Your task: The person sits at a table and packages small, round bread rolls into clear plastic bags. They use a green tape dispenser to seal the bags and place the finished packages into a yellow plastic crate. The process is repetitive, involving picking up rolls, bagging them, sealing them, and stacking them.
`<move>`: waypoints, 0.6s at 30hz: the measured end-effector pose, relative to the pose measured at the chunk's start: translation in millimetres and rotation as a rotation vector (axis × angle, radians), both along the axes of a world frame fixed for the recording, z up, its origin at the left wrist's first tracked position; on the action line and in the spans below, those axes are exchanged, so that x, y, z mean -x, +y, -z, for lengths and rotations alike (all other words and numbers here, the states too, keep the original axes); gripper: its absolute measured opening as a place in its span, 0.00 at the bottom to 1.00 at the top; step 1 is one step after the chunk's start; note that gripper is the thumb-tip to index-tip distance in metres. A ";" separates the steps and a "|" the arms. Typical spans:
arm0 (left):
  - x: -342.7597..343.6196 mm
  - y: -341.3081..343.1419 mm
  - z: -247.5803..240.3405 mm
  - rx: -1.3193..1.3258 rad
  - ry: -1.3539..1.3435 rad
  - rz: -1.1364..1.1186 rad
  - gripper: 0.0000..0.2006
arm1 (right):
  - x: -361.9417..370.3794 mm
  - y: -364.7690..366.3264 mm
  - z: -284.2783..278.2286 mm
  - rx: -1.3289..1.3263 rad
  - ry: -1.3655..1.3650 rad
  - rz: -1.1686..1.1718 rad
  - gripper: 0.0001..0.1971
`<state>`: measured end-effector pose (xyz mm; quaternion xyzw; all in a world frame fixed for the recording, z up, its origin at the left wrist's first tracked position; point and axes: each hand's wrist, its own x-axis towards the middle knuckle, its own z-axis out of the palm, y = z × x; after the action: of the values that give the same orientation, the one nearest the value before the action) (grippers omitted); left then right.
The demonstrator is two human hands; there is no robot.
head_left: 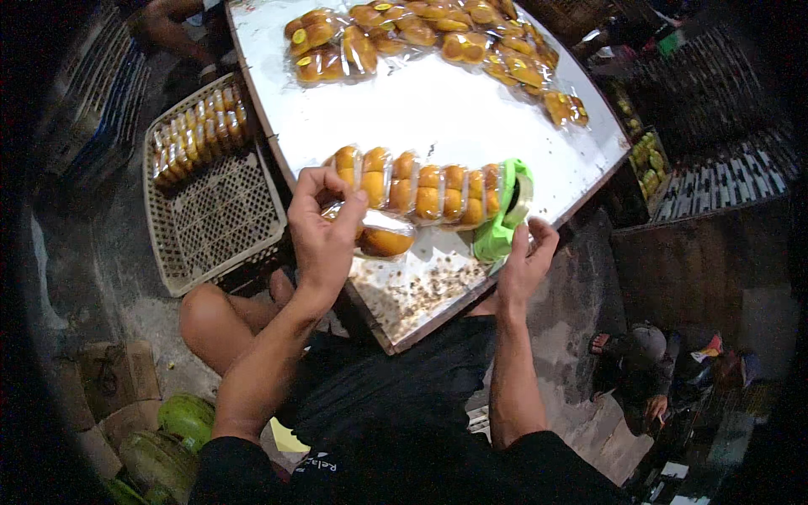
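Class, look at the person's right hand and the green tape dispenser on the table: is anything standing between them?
Nothing visible. The right hand already touches the green tape dispenser at the end of the row of wrapped buns, while the left hand holds the row's other end.

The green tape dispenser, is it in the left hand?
No, the green tape dispenser is in the right hand at the row's end; the left hand grips a wrapped bun pack.

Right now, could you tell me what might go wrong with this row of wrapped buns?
1. The bun pack under the left hand lies near the table edge and could slide off.
2. The green tape dispenser, held by the right hand, may snag the row of wrapped buns.
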<state>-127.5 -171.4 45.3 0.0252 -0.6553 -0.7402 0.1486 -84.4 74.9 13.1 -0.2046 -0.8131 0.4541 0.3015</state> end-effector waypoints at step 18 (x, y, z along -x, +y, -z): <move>3.3 36.2 17.0 0.140 0.010 0.076 0.05 | -23.2 -38.5 3.2 0.273 -0.265 -0.201 0.08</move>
<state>-130.8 -135.3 28.3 -0.0138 -0.7052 -0.6978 0.1248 -61.2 36.4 9.9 -0.2193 -0.7929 0.5569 0.1144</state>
